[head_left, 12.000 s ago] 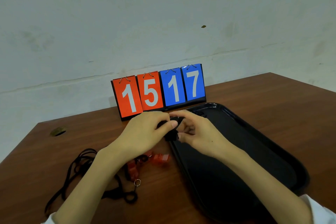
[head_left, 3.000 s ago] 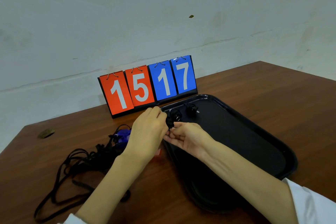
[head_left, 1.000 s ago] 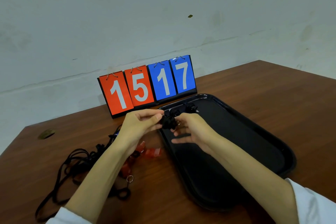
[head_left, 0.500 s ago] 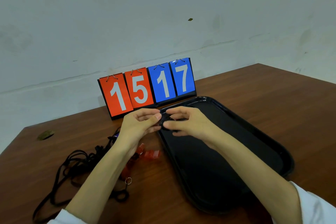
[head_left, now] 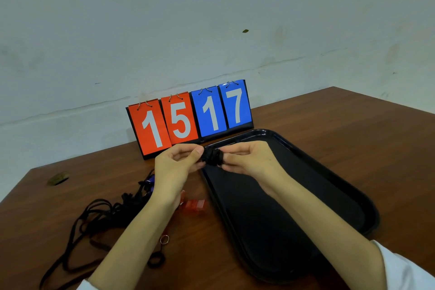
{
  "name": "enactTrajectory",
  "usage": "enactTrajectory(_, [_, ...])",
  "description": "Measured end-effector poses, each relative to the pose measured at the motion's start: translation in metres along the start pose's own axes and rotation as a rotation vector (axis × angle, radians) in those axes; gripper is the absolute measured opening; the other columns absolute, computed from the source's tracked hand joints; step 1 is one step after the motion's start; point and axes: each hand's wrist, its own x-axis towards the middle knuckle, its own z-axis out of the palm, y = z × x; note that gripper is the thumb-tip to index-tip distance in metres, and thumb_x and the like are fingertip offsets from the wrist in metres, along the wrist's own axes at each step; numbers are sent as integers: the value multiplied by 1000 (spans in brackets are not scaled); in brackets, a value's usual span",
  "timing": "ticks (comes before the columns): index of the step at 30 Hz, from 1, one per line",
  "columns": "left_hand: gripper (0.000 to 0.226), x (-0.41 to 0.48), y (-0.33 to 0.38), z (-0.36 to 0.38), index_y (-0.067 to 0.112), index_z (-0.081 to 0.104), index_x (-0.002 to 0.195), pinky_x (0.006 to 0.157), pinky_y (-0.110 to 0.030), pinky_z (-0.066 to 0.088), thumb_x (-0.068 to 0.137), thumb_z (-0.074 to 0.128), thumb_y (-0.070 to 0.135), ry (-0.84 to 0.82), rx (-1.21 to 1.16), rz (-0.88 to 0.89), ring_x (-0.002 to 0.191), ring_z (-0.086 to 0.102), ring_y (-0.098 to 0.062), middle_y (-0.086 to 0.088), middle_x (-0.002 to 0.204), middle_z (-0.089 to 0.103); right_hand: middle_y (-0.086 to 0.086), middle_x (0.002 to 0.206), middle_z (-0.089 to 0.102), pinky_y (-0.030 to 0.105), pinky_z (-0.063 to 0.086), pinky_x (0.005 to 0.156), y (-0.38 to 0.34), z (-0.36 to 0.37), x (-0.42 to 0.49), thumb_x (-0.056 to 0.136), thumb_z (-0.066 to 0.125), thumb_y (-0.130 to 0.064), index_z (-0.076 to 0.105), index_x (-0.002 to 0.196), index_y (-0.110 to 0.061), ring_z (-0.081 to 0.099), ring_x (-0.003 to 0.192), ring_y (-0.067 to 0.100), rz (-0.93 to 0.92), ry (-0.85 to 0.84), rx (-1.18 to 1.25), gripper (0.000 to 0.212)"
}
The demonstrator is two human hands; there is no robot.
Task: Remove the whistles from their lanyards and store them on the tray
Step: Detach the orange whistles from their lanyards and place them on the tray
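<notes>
Small black whistle point(head_left: 211, 157), shape unclear, pinched between left hand point(head_left: 175, 167) and right hand point(head_left: 251, 160)

The tray point(head_left: 348, 198) is shiny black. The table point(head_left: 353, 120) is brown wood with darker streaks. The score cards point(head_left: 181, 120) come in two colours: two are orange-red and two are blue, all with big white numbers. There is a black whistle point(head_left: 211, 157), a see-through red whistle point(head_left: 195, 205) and a dark blue whistle point(head_left: 149, 181). The lanyards point(head_left: 98, 209) are black. The little ring point(head_left: 164, 239) is silver. The wall point(head_left: 211, 19) is pale grey, and the sleeve point(head_left: 409, 271) is white
</notes>
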Motion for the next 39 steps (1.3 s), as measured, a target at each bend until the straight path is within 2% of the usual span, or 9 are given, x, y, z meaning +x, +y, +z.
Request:
enactTrajectory(7, [10,-1,3,3,4,68,91,70,-24,59,81,66,5,-19,-75,-42,82,71,-18,-12,89,72,-2,87,67,24,59,70,4,3,-2,75,73,-2,70,85,-13,69,79,12,-190,179,-126,15])
enactTrajectory(15, [11,-8,-4,9,3,68,92,71,-29,59,82,65,4,25,-43,-33,87,70,-23,-14,91,71,-3,89,69,28,59,74,12,12,-3,77,74,-10,71,92,-14,67,86,11,-245,158,-184,16])
enactTrajectory(21, [13,-9,0,9,5,69,95,77,-32,59,84,63,6,-10,-76,-64,87,70,-18,-9,89,71,-16,88,65,20,54,79,17,17,-6,81,70,-17,65,94,-28,64,86,2,-366,213,-340,18])
enactTrajectory(27, [28,-8,3,8,17,69,103,79,-26,55,76,74,18,-94,227,18,91,67,-11,1,97,69,-20,91,61,-1,44,72,18,18,-8,81,71,-20,67,105,-23,58,85,-8,-410,254,-418,24])
enactTrajectory(29, [28,-6,4,7,20,68,105,80,-19,53,77,74,18,-85,304,68,89,65,-3,6,98,67,-14,95,66,9,50,78,14,14,-6,80,72,-17,69,105,-20,62,86,-2,-360,221,-365,25])
enactTrajectory(31, [28,-5,6,6,20,68,106,71,-4,48,79,72,16,-70,398,132,82,63,6,10,96,65,-8,98,70,20,55,83,10,11,-6,79,72,-12,70,104,-20,66,87,2,-311,178,-295,26])
enactTrajectory(34, [27,-4,7,5,17,68,109,64,5,40,82,69,15,-35,510,213,78,62,1,6,95,66,-5,103,69,22,54,84,9,13,-8,80,71,-9,69,107,-20,66,89,4,-325,137,-329,29])
enactTrajectory(37, [23,-6,6,5,15,69,105,65,3,42,82,69,14,3,478,211,80,64,-2,5,93,68,-9,98,67,15,53,80,12,15,-9,79,73,-11,68,106,-21,65,85,1,-388,205,-382,30])
enactTrajectory(39, [19,-5,8,5,10,70,101,64,-6,49,82,68,9,20,290,108,83,68,-10,-2,92,70,-13,88,63,7,49,74,14,15,-8,78,74,-15,67,98,-25,62,80,-1,-448,263,-461,25])
